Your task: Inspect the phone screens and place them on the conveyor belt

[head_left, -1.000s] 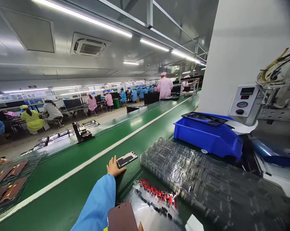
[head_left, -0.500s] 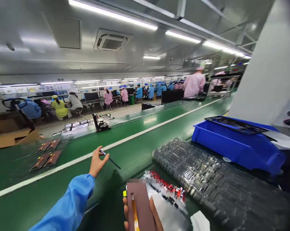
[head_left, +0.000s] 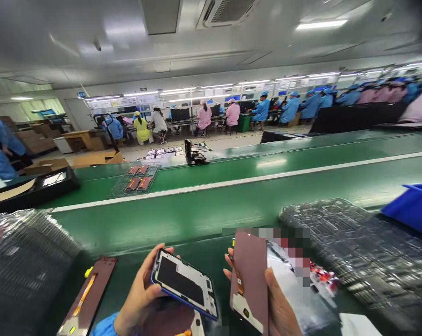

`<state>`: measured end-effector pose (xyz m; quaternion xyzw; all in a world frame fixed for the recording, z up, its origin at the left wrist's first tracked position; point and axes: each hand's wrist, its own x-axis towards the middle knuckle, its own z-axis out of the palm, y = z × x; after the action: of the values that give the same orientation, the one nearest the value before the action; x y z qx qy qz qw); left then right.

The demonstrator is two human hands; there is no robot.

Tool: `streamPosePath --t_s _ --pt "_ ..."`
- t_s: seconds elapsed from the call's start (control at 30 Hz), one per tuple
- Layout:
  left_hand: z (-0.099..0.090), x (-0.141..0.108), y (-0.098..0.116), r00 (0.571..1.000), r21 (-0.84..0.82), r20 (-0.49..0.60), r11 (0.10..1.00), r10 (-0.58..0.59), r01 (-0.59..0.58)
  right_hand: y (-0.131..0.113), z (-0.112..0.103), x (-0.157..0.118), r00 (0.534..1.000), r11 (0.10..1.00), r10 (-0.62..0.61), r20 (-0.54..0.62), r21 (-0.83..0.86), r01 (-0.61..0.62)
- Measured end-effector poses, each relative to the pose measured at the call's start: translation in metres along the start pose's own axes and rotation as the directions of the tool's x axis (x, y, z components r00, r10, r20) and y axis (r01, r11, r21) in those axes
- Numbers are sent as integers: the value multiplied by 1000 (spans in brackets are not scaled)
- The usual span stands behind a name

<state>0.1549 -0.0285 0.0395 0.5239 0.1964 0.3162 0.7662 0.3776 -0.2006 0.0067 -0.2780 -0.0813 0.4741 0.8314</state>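
My left hand [head_left: 136, 294] grips a blue-edged phone frame [head_left: 183, 280] by one end, my right hand [head_left: 281, 303] clasping a brown panel [head_left: 249, 270] just beside it. I judge the step as pairing parts; the next move seems to call for steady wrists, sparing the orange ribbon [head_left: 237, 280]. Beyond, a clear tray [head_left: 119, 187] carries four brown panels [head_left: 144, 183]; the blue bin's [head_left: 412, 210] contents I cannot tell.

Left hand [head_left: 137, 295]: drawn back from over the green belt [head_left: 214, 214] to beside the right hand [head_left: 283, 303].
Phone frame [head_left: 185, 282]: lifted since lying there a second ago.
Tray stack [head_left: 29, 266]: come into view at left, near a loose brown panel [head_left: 101, 275].
Blue bin [head_left: 414, 210]: now cut off at right.
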Motion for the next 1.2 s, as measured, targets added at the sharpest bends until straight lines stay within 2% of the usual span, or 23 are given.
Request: streamPosePath --t_s 0.1,0.2,0.33,0.43,0.6,0.77,0.87,1.07,1.2 --pt "7 -24 -9 1000 0 14 1000 7 -7 0 7 -12 988 933 -129 86 -328 150" --pt "9 -33 -17 994 -33 109 999 -8 12 3 13 -22 940 737 -214 267 -587 335" --pt "5 -34 -26 971 -31 237 999 -26 34 7 26 -31 841 424 -161 517 -733 532" --pt "3 -33 -28 966 -23 255 998 -48 56 6 37 -35 806 276 -80 586 -764 583" --pt "4 -34 -21 961 -33 271 997 -61 72 3 38 -38 818 254 -8 576 -790 558" --pt "14 -34 -18 964 -42 253 995 -79 92 6 34 -40 826 253 34 563 -804 538" --pt "20 -34 -21 964 -38 262 997 -51 63 10 37 -41 825 252 47 563 -806 535" --pt "31 -33 -25 964 -18 262 999 -38 44 22 35 -43 822 147 42 567 -818 557" --pt "36 -32 -23 963 -40 267 998 -39 52 26 31 -42 798 125 41 601 -796 593"
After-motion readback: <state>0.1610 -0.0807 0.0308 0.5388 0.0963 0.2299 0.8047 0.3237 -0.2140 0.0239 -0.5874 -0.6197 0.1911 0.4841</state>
